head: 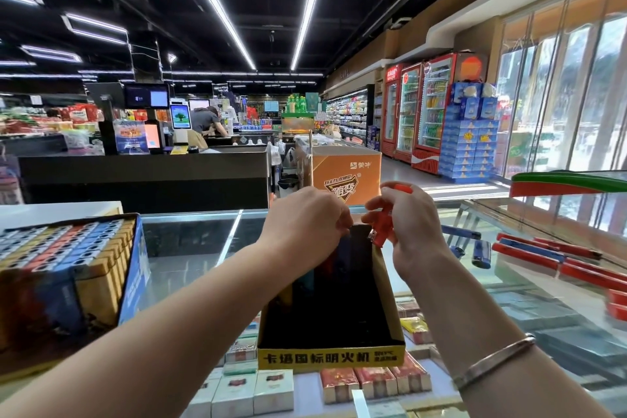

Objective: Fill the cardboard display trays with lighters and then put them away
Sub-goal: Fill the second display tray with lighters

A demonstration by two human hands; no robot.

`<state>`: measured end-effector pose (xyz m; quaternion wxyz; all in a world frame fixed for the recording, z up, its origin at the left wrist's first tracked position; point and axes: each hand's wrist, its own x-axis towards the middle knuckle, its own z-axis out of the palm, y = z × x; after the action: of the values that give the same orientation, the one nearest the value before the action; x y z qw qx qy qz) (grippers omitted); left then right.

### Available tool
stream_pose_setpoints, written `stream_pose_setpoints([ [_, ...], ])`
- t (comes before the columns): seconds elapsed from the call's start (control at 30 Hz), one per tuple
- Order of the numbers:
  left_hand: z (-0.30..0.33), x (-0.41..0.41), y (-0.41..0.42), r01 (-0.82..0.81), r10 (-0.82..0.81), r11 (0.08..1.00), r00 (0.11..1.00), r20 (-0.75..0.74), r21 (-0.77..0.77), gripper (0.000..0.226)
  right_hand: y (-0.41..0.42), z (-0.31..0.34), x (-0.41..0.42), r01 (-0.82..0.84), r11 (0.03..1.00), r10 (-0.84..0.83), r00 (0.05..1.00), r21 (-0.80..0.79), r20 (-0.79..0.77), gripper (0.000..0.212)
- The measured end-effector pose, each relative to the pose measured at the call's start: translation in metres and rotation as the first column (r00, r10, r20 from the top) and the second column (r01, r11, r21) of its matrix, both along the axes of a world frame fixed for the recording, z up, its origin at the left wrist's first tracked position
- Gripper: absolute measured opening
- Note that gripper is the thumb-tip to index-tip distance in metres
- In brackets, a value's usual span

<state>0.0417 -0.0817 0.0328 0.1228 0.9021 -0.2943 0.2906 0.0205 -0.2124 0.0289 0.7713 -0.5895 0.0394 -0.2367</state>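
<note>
A yellow cardboard tray (330,355) sits on the glass counter (190,248) in the middle, with a few lighters (334,256) standing in its far left part, though it is too dark inside to count them. The left hand (302,224) has its fingers curled at the far end of the tray, maybe pinching a lighter there, and the right hand (412,224) holds red lighters (385,224) in bent fingers just right of it. A full tray of lighters (64,248) sits on the left, and loose blue lighters (480,253) lie on the right.
</note>
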Motion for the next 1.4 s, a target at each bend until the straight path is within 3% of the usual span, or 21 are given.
stream_pose_setpoints([
  [0.17, -0.003, -0.004, -0.004, 0.037, -0.046, 0.993, 0.995, 0.085, 0.11, 0.021, 0.001, 0.0, 0.0, 0.001, 1.0, -0.001, 1.0, -0.014, 0.004, 0.013],
  [0.73, 0.001, -0.004, -0.005, 0.062, -0.053, 0.992, 0.995, -0.086, 0.113, 0.02, 0.001, -0.001, 0.001, -0.009, 0.999, 0.009, 1.0, -0.041, -0.009, 0.011],
  [0.93, 0.007, 0.0, 0.001, 0.062, -0.066, 0.998, 0.99, -0.127, -0.034, 0.019, 0.001, -0.001, 0.0, -0.023, 0.999, 0.023, 1.0, -0.031, -0.018, 0.012],
  [1.23, -0.001, -0.002, -0.008, 0.032, -0.026, 0.994, 0.998, -0.064, 0.102, 0.023, 0.0, -0.002, 0.001, -0.028, 0.999, 0.027, 1.0, -0.027, -0.012, 0.012],
  [1.4, 0.004, -0.002, -0.001, 0.047, -0.025, 0.994, 0.978, -0.207, 0.102, 0.027, -0.001, -0.001, 0.002, 0.0, 1.0, 0.0, 1.0, -0.028, -0.021, 0.015],
])
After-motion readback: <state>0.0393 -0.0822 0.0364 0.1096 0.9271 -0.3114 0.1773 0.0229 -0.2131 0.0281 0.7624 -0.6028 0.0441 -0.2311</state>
